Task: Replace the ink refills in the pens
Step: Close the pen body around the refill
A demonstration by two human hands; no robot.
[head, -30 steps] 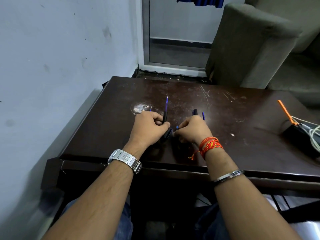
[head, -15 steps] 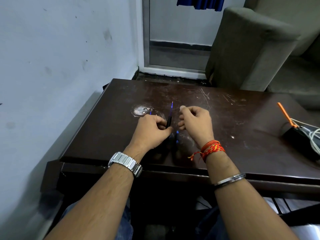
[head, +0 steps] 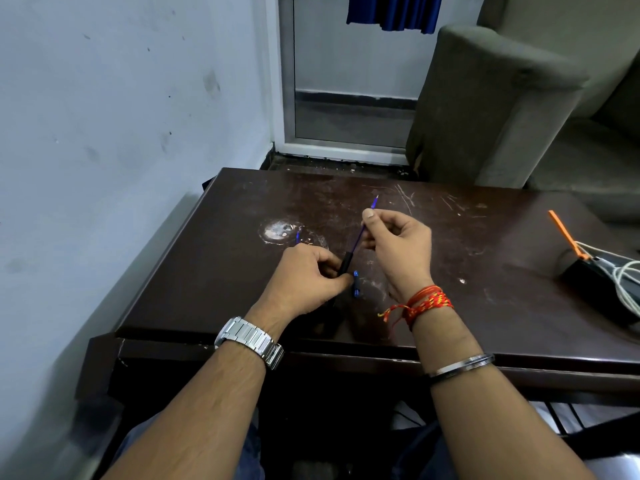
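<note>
Dark wood table [head: 485,306]: left hand [head: 304,282] grips pen barrel [head: 345,263]; right hand [head: 398,244] pinches blue refill [head: 367,220], mid-table.

Layout of the table [head: 485,306], wall at left, armchair [head: 491,109] behind

A pen barrel [head: 344,263] and refill [head: 363,230] are held above the table's centre; a small pen piece [head: 356,289] lies just nearer; a box with cables [head: 599,282] is set at the right edge.

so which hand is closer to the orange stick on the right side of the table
Right. The right hand sits mid-table pinching the blue refill, well left of the orange stick. The left hand is farther left still.
</note>
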